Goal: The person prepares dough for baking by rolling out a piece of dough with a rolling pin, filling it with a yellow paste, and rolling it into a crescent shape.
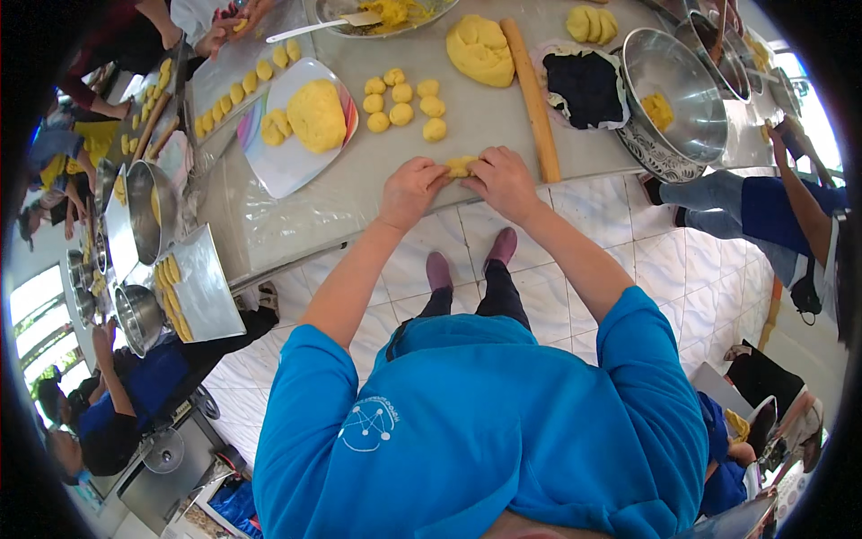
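Observation:
Between my two hands, near the table's front edge, is a small piece of yellow dough (460, 166). The fingertips of my left hand (414, 191) pinch its left end, and those of my right hand (502, 182) pinch its right end. Several yellow dough balls (401, 114) lie in short rows just beyond my hands. A wooden rolling pin (532, 101) lies right of my right hand, touching or close to a large dough lump (479, 51). To the left, a white plate (283, 175) holds another large dough lump (316, 116) and a smaller piece.
A steel bowl (693, 101) with yellow filling and a dark cloth (584, 87) stand and lie at right. A spatula (323, 25) rests on a dish at the back. Shaped dough pieces (237, 93) line the left. Co-workers stand around other tables.

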`<state>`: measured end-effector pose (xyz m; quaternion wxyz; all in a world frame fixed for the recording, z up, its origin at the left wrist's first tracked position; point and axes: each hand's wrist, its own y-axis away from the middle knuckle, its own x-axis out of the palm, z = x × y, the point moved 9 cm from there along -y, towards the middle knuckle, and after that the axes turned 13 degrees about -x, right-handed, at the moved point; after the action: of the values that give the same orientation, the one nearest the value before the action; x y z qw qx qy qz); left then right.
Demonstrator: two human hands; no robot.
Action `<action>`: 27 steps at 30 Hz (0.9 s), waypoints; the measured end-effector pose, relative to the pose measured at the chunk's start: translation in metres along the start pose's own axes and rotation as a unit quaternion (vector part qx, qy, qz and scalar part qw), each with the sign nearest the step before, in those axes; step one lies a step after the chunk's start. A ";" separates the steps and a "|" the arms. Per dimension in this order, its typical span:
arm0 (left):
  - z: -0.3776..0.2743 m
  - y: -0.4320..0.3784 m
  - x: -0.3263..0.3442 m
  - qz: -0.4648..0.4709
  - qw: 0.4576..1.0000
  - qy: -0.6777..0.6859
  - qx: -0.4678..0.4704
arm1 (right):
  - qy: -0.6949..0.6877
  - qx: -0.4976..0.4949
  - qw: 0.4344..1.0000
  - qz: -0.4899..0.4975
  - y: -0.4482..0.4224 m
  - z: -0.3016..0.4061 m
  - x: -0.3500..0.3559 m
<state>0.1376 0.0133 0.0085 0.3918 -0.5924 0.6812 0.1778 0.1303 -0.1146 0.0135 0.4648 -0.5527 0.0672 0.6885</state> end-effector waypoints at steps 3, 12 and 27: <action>0.003 -0.001 0.000 0.001 1.000 0.007 0.009 | -0.005 -0.014 1.000 -0.013 -0.007 -0.009 0.001; 0.011 -0.004 -0.003 0.053 0.999 0.013 -0.005 | -0.069 -0.013 0.997 0.039 -0.008 -0.015 -0.002; -0.004 -0.008 -0.003 0.021 0.999 -0.019 0.027 | -0.105 -0.025 0.992 0.073 0.000 -0.028 0.000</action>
<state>0.1435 0.0100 0.0150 0.4162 -0.5638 0.6905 0.1789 0.1498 -0.1310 0.0029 0.4039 -0.4826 0.0410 0.7761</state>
